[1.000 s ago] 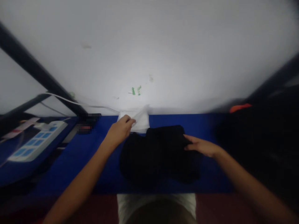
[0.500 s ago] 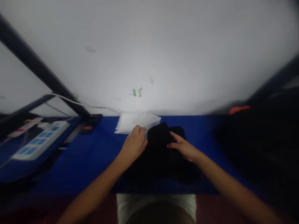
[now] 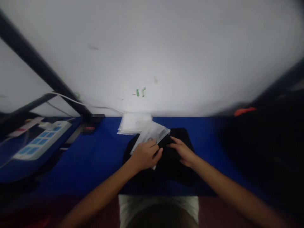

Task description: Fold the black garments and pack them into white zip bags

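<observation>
My left hand (image 3: 146, 155) is closed on a clear plastic bag (image 3: 153, 130), which lies slanted across a black cloth item (image 3: 177, 171) on the blue tabletop. Part of the bag's lower end is hidden behind the hand. My right hand (image 3: 184, 153) pinches the upper fold of the black cloth, just right of the bag. What kind of garment or cloth it is, I cannot make out. Behind my left hand a pile of similar clear bags (image 3: 133, 123) lies flat against the wall.
At the left is a white power strip (image 3: 42, 141) with blue sockets, and a white cable (image 3: 90, 106) runs along the wall. A dark bulky mass (image 3: 266, 152) fills the right side, with an orange piece (image 3: 244, 111) at its top. Black frame bars (image 3: 30, 57) flank the table.
My left hand has drawn one clear bag off the pile and brought it toward me, over the black cloth. The cloth's raised fold is lower; my right hand still grips it.
</observation>
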The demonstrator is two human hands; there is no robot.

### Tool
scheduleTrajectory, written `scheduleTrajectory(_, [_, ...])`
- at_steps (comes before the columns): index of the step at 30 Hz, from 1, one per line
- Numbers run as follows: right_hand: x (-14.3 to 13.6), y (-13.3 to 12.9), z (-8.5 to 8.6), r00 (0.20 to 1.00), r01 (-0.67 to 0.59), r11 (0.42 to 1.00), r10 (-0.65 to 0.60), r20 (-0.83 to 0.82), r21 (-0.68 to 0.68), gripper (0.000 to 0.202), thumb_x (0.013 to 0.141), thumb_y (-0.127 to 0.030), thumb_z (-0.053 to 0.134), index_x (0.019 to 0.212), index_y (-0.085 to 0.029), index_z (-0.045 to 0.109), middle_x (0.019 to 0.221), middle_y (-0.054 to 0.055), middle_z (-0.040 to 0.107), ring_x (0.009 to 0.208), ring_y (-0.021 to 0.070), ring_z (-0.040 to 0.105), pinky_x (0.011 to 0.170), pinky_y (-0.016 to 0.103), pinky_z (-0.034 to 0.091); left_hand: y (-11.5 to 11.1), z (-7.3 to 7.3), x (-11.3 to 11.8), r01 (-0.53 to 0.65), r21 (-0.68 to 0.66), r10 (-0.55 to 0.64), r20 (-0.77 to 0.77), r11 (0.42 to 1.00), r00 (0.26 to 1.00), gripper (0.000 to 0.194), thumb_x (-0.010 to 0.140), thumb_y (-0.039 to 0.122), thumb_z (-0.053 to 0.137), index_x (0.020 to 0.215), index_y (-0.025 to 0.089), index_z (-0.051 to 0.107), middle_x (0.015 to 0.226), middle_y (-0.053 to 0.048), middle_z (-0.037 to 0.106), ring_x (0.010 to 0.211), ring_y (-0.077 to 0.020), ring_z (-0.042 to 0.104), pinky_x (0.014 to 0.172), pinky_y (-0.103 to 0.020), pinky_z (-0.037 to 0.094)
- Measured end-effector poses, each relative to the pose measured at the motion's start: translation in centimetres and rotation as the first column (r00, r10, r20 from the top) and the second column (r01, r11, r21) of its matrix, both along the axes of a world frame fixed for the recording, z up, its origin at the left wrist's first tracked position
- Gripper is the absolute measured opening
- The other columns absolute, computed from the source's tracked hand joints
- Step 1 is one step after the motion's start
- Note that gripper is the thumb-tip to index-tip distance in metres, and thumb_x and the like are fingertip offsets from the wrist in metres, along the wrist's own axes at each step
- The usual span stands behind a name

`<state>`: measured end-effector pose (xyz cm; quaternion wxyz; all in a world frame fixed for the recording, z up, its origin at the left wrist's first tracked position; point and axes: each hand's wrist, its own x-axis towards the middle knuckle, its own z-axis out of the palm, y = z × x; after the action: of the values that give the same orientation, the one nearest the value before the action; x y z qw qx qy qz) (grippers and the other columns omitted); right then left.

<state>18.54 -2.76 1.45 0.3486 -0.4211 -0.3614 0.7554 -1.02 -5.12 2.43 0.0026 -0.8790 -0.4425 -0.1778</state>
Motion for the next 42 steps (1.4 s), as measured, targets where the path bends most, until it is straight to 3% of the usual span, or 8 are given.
scheduleTrajectory(4, [0.4, 0.3, -1.0, 0.991, 0.041, 0.998, -0.036, 0.129, -0.038, 0.038, 0.076, -0.024, 0.071, 0.113, -0.020, 0.064, 0.095, 0.005, 0.075, 0.082, 0.0209, 0.071, 0.075, 0.030, 0.057, -0.2, 0.2, -0.7, 0.026, -0.181, -0.056, -0.162, 0.983, 0.985, 0.023, 0.093, 0.034, 0.043, 0.086, 0.019, 0.059, 0.077, -0.006, 0.064, 0.067, -0.0199, 0.060, 0.058, -0.031, 0.040])
scheduleTrajectory(7, [0.7, 0.6, -1.2, 0.948, 0.090, 0.990, -0.053, 0.313, -0.106, 0.058, 0.071, -0.031, 0.079, 0.124, -0.019, 0.058, 0.113, 0.010, 0.071, 0.103, 0.0258, 0.067, 0.090, 0.037, 0.054, -0.6, 0.3, -1.4, 0.093, -0.284, -0.166, -0.246, 0.954, 0.955, 0.021, 0.089, 0.037, 0.048, 0.084, 0.020, 0.058, 0.076, -0.004, 0.063, 0.065, -0.0206, 0.060, 0.058, -0.031, 0.041])
scheduleTrajectory(11, [0.9, 0.8, -0.8, 0.968, 0.042, 0.988, -0.003, 0.251, -0.150, 0.079, 0.072, -0.040, 0.079, 0.141, -0.024, 0.043, 0.129, 0.011, 0.063, 0.115, 0.0262, 0.062, 0.098, 0.042, 0.049, -1.1, 0.7, -2.1, 0.147, -0.332, -0.238, -0.253, 0.932, 0.938, 0.018, 0.083, 0.038, 0.056, 0.085, 0.020, 0.056, 0.082, -0.003, 0.062, 0.071, -0.0214, 0.060, 0.060, -0.031, 0.044])
scheduleTrajectory(18, [0.5, 0.5, 0.1, 0.969, -0.240, 0.967, 0.243, 0.036, -0.083, 0.101, 0.061, -0.011, 0.080, 0.145, -0.037, 0.032, 0.117, 0.004, 0.069, 0.101, 0.0238, 0.068, 0.084, 0.039, 0.057, -1.1, 0.6, -2.7, 0.180, -0.286, -0.254, -0.248, 0.941, 0.935, 0.029, 0.081, 0.045, 0.065, 0.091, 0.019, 0.057, 0.087, -0.004, 0.063, 0.078, -0.0234, 0.061, 0.065, -0.033, 0.047])
scheduleTrajectory(23, [-0.6, 1.1, -0.6, 0.996, -0.089, 0.996, 0.089, 0.027, 0.000, 0.072, 0.062, -0.007, 0.070, 0.129, -0.025, 0.053, 0.098, 0.004, 0.073, 0.085, 0.0227, 0.071, 0.073, 0.034, 0.058, -1.7, -0.1, -2.4, 0.184, -0.205, -0.239, -0.290, 0.961, 0.927, 0.025, 0.089, 0.040, 0.058, 0.086, 0.016, 0.060, 0.079, -0.006, 0.065, 0.070, -0.0231, 0.064, 0.059, -0.032, 0.046])
scheduleTrajectory(29, [-2.8, 1.3, -2.2, 0.986, 0.121, 0.967, -0.143, 0.082, 0.224, 0.061, 0.062, -0.009, 0.062, 0.122, -0.021, 0.052, 0.106, 0.004, 0.070, 0.100, 0.0239, 0.066, 0.092, 0.040, 0.052, -2.4, -0.8, -1.7, 0.155, -0.043, -0.160, -0.304, 0.987, 0.939, 0.024, 0.095, 0.033, 0.048, 0.086, 0.015, 0.060, 0.067, -0.005, 0.065, 0.060, -0.0221, 0.064, 0.050, -0.029, 0.042])
scheduleTrajectory(34, [-4.2, 2.0, -2.7, 0.899, -0.007, 0.861, -0.217, 0.379, 0.508, 0.076, 0.066, -0.011, 0.059, 0.137, -0.016, 0.033, 0.121, 0.012, 0.062, 0.114, 0.0265, 0.059, 0.103, 0.046, 0.042, -1.9, 0.0, -0.8, 0.140, 0.030, -0.129, -0.242, 0.990, 0.962, 0.033, 0.097, 0.039, 0.043, 0.078, 0.016, 0.057, 0.064, -0.003, 0.061, 0.058, -0.0194, 0.061, 0.050, -0.028, 0.041])
scheduleTrajectory(42, [-5.5, 2.2, -1.9, 0.932, -0.026, 0.926, -0.114, 0.343, 0.378, 0.086, 0.062, -0.011, 0.063, 0.136, -0.017, 0.020, 0.122, 0.015, 0.060, 0.104, 0.0243, 0.063, 0.091, 0.041, 0.052, -1.1, -0.6, 0.3, 0.165, -0.029, -0.167, -0.178, 0.986, 0.970, 0.019, 0.091, 0.034, 0.056, 0.091, 0.015, 0.056, 0.088, -0.006, 0.062, 0.082, -0.0226, 0.061, 0.064, -0.032, 0.050])
